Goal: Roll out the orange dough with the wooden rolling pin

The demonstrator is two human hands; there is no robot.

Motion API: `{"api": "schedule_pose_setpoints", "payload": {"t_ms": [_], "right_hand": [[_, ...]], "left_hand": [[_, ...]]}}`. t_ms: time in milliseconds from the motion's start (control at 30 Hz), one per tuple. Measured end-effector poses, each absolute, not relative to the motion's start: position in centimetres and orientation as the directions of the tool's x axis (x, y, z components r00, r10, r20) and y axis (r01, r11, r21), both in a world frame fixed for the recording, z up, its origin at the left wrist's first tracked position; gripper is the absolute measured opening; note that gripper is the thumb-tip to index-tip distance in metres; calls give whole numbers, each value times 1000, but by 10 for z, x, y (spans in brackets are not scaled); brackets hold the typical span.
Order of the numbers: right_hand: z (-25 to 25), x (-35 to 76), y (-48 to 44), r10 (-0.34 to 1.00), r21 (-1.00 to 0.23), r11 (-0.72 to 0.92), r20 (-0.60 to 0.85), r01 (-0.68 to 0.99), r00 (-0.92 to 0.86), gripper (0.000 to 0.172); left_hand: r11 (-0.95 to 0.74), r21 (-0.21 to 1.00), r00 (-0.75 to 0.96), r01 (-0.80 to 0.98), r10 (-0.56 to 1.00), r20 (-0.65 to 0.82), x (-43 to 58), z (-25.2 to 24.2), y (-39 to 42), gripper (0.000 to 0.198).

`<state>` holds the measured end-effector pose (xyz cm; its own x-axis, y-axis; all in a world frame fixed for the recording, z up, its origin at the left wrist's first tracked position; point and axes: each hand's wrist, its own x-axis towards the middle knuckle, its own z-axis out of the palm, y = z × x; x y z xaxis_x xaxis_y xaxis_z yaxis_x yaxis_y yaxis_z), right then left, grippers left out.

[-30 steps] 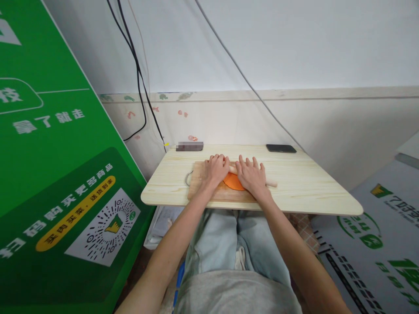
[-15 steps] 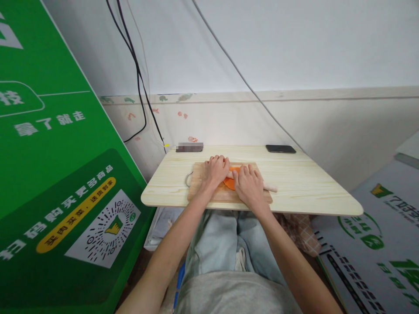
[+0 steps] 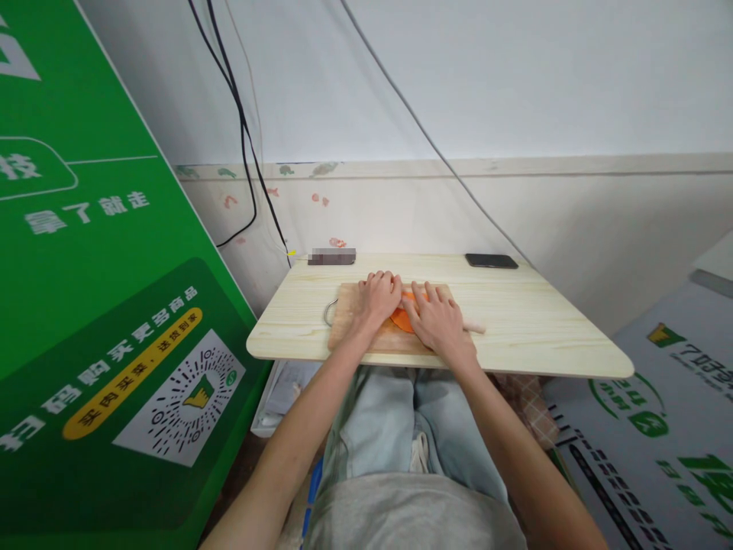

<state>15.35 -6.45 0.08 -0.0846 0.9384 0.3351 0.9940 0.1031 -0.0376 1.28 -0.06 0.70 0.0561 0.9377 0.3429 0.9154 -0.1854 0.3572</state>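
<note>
A flat orange piece of dough (image 3: 402, 316) lies on a wooden cutting board (image 3: 349, 325) on the pale wood table (image 3: 538, 321). A thin wooden rolling pin (image 3: 473, 328) lies across the dough, mostly hidden under my hands; only its right end shows. My left hand (image 3: 378, 298) presses flat on the pin's left part, fingers stretched forward. My right hand (image 3: 438, 321) lies flat on the pin's right part, fingers spread over the dough.
A black phone (image 3: 491, 260) lies at the table's far right edge, a dark blurred object (image 3: 330, 257) at the far left. A big green sign (image 3: 85, 290) leans at left. Cables (image 3: 240, 130) hang on the wall. Printed boards (image 3: 670, 397) lie at right.
Both hands rolled the pin a little toward me and back; the right hand's fingers now reach further over the orange dough, and less of the pin's middle shows.
</note>
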Motion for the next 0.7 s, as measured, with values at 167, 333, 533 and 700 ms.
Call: {"api": "schedule_pose_setpoints", "payload": {"t_ms": [167,333,533,700], "right_hand": [[-7,146,-80,915,-64,104,398,993,-70,62],[7,156,-36,955,-108,7,296,994,26,64],[16,163,-16,974,-141,-21,221,990,52,67],[-1,150,-53,935,-128,27,354,991,20,66]], "left_hand": [[-176,355,51,918,941,334,13,6,0,41],[-182,356,57,917,941,333,12,5,2,41],[-179,355,54,918,940,336,12,7,1,42],[-171,367,41,915,941,335,12,8,0,42]]}}
